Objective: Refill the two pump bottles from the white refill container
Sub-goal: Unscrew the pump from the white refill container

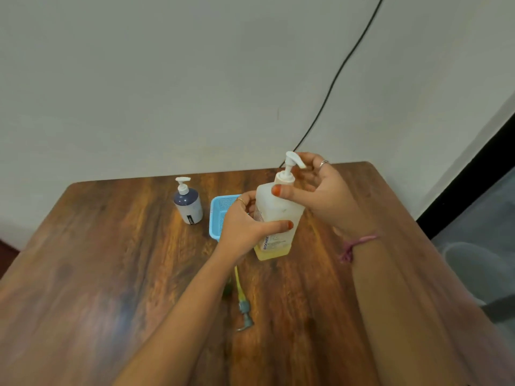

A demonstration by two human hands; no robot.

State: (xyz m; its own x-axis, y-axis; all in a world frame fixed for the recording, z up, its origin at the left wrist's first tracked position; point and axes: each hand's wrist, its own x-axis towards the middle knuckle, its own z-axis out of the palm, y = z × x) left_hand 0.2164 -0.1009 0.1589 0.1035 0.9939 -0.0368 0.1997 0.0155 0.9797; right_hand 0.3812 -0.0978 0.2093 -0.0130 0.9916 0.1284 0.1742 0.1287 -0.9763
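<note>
A translucent white pump bottle with a little yellow liquid at its bottom stands on the wooden table. My left hand grips its body from the left side. My right hand is at its white pump head, thumb against the neck and fingers curled around the spout. A second pump bottle, dark blue on top and pale below with a white pump, stands apart at the back left. No separate refill container shows.
A light blue perforated basket sits just behind and left of the held bottle. A yellow tube with a grey fitting lies on the table near my left forearm. A black cable runs down the wall behind.
</note>
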